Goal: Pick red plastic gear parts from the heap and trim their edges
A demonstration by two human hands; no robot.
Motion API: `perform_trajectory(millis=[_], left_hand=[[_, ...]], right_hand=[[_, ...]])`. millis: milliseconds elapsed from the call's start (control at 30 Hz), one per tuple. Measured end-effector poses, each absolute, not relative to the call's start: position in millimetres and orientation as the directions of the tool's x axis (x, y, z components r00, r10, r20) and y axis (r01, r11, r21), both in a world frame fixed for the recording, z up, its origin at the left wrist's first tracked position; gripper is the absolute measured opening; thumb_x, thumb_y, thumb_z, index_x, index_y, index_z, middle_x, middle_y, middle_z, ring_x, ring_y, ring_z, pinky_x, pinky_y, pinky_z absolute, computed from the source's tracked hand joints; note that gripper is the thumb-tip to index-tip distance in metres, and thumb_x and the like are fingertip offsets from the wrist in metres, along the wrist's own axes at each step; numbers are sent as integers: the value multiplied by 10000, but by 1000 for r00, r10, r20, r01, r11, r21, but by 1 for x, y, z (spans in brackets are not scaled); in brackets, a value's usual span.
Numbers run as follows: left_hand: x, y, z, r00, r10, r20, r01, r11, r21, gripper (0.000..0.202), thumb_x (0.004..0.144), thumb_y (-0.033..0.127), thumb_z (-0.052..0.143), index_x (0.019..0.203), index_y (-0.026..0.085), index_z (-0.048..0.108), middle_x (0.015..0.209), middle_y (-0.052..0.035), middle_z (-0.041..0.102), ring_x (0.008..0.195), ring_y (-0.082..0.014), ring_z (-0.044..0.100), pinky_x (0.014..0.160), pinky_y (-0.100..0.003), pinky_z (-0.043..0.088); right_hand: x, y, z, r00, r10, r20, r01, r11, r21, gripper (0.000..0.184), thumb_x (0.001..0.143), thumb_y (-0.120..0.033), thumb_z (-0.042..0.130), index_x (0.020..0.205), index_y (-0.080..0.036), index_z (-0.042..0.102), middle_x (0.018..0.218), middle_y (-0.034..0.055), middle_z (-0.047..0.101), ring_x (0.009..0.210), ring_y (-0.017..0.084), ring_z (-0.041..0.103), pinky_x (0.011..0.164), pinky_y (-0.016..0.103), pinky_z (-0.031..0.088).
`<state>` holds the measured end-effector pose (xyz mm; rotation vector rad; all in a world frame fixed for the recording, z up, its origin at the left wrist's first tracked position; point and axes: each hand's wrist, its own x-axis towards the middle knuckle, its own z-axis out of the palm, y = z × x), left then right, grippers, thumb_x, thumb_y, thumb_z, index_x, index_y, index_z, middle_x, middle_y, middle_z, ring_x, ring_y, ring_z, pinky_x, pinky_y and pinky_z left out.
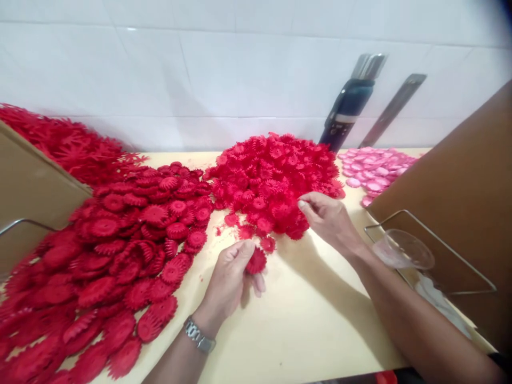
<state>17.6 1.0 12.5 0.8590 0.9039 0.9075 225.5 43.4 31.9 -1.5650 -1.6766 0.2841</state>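
My left hand [232,274], with a metal watch on its wrist, is closed around a small red plastic flower piece [256,260] just above the pale yellow table [304,314]. My right hand [326,216] reaches into the near edge of a heap of small red flower pieces [276,176] in the middle, fingers pinched together at the pile; what they grip is too small to make out. A wide spread of larger red flower discs [120,256] lies to the left of my left hand.
Pink flower pieces [376,170] lie at the back right. A brown cardboard sheet [460,197] with a wire frame and a clear plastic cup [404,249] stands at right. Another cardboard box [32,186] is at left. A dark tool [348,112] leans against the white tiled wall.
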Motion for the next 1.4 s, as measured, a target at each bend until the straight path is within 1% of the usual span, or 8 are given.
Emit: perform_trajectory(millis=[167, 467, 600, 733, 933, 1067, 1167, 1400], left_hand=[[19, 5, 12, 390, 879, -273, -340, 413, 845, 198, 735, 312, 601, 749, 119, 555, 630, -33, 625, 421, -121, 570, 395, -218, 450], [23, 2, 8, 231, 922, -310, -199, 356, 913, 293, 687, 394, 643, 610, 152, 497, 425, 73, 447, 286, -28, 351, 272, -134, 232], [26, 0, 8, 191, 930, -314, -147, 343, 928, 368, 670, 445, 649, 548, 150, 466, 421, 78, 380, 336, -22, 330, 288, -123, 211], [30, -1, 6, 205, 924, -323, -163, 358, 919, 390, 693, 499, 608, 571, 153, 474, 439, 69, 396, 342, -28, 330, 278, -125, 200], [23, 0, 5, 220, 936, -275, -213, 321, 923, 407, 678, 491, 636, 542, 157, 448, 412, 65, 403, 315, -33, 333, 269, -133, 218], [20, 1, 10, 273, 923, -271, -254, 340, 905, 395, 726, 499, 579, 574, 152, 466, 446, 33, 488, 308, -53, 408, 291, -155, 283], [21, 2, 13, 355, 896, -266, -299, 379, 876, 313, 759, 454, 551, 687, 151, 520, 544, 11, 560, 368, -84, 503, 350, -184, 374], [24, 1, 8, 286, 905, -315, -230, 385, 894, 174, 704, 301, 629, 733, 156, 539, 471, 51, 517, 302, -54, 408, 301, -160, 293]], right_hand=[[242, 46, 15, -24, 801, 598, 909, 266, -320, 280, 792, -246, 515, 1017, -133, 639, 969, 132, 622, 894, 244, 570, 781, 383, 464], [195, 19, 27, -194, 789, 583, 598, 566, -568, 138, 806, -261, 566, 875, -161, 633, 777, 60, 611, 726, 155, 568, 655, 279, 467], [176, 8, 28, -369, 868, 333, 404, 473, -783, 92, 777, -243, 605, 816, -159, 605, 695, 6, 585, 625, 106, 535, 566, 217, 434], [171, 5, 26, -385, 894, 229, 359, 373, -855, 58, 777, -181, 575, 725, -156, 564, 623, -25, 564, 552, 78, 496, 514, 189, 396], [197, 19, 24, -162, 928, 336, 463, 372, -805, 130, 813, -198, 487, 692, -169, 523, 582, -25, 500, 521, 90, 459, 479, 205, 363], [231, 34, 24, -13, 845, 535, 804, 327, -497, 186, 803, -183, 472, 631, -177, 541, 596, 8, 513, 557, 130, 482, 535, 264, 389], [243, 39, 22, -51, 766, 640, 907, 304, -291, 148, 810, -246, 507, 746, -188, 628, 843, 75, 623, 805, 211, 565, 739, 362, 433], [208, 24, 25, -240, 784, 573, 668, 562, -488, 166, 843, -284, 512, 862, -183, 643, 820, 69, 642, 771, 167, 575, 707, 306, 470]])
